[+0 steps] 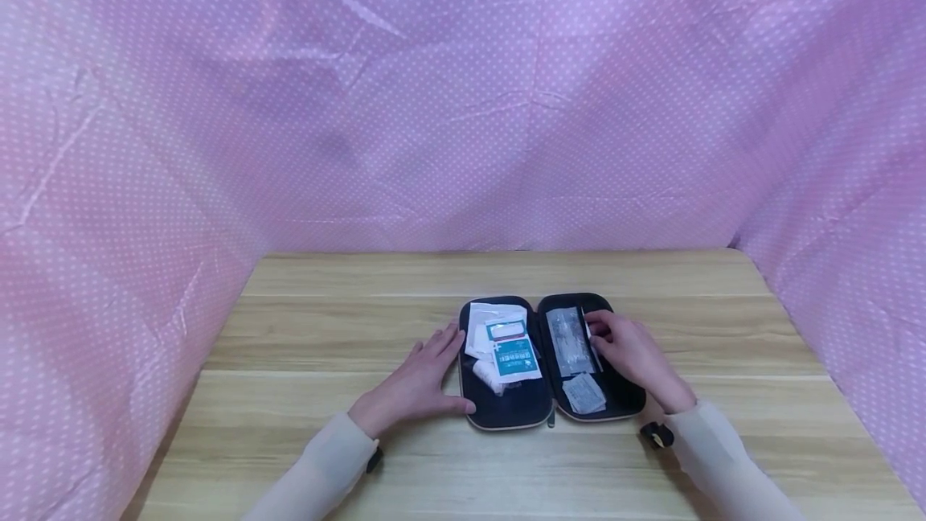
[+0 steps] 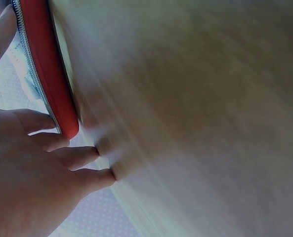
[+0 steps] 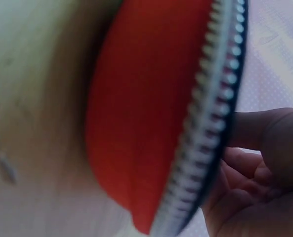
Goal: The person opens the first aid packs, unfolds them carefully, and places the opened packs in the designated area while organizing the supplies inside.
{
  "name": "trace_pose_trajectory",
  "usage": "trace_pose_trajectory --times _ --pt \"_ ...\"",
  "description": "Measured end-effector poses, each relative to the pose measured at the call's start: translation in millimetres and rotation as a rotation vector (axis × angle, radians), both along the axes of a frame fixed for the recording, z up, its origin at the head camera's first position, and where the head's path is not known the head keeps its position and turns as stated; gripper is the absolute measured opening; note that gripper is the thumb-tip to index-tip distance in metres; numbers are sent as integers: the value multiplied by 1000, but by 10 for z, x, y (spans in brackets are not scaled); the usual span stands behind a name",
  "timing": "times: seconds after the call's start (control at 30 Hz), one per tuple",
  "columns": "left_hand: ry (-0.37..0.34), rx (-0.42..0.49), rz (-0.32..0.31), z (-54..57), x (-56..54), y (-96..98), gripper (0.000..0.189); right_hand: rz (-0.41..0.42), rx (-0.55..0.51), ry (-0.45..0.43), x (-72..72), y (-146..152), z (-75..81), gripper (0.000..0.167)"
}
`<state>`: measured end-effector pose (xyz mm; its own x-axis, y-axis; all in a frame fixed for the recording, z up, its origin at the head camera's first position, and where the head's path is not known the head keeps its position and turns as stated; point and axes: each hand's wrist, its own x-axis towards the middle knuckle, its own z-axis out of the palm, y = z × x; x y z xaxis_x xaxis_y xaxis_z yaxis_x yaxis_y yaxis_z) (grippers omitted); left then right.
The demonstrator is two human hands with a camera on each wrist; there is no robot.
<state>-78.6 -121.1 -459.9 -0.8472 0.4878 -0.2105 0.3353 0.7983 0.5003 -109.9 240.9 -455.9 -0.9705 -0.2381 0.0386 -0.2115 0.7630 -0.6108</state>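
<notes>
An unzipped first-aid case (image 1: pixel 506 416) lies spread flat on the table, black inside with a red shell (image 2: pixel 47 64). My left hand (image 1: pixel 419 384) rests against its left edge, fingers spread and thumb near the lower corner. In the left half sit white packets (image 1: pixel 477 328), a green-and-white packet (image 1: pixel 515 356) and a small white roll (image 1: pixel 488 376). Over the right half, my right hand (image 1: pixel 637 352) has curled fingers and pinches a thin white piece beside the black strap. Its fingertips are partly hidden behind the rim in the right wrist view. Next to them is a clear packet (image 1: pixel 570 342).
Small silvery packets (image 1: pixel 583 394) lie low in the case's right half. A zipper pull (image 1: pixel 552 418) hangs near the hinge. The wooden table (image 1: pixel 347 312) extends around the case, with a pink dotted cloth (image 1: pixel 463 103) behind and at both sides.
</notes>
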Motion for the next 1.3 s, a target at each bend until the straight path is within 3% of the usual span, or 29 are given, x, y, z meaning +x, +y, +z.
trace_pose_trajectory --times 0.17,0.43,0.7,1.3 --pt "-1 3 1 -1 1 0 116 -6 11 20 -8 -6 -11 29" --pt "-3 3 1 -20 -3 3 116 -25 8 -19 -18 -11 -16 32" --pt "9 18 -16 -25 -2 4 115 -22 -1 40 -28 -6 -47 31" --pt "13 22 -11 -45 -16 0 115 -30 -3 57 -7 -49 -24 26"
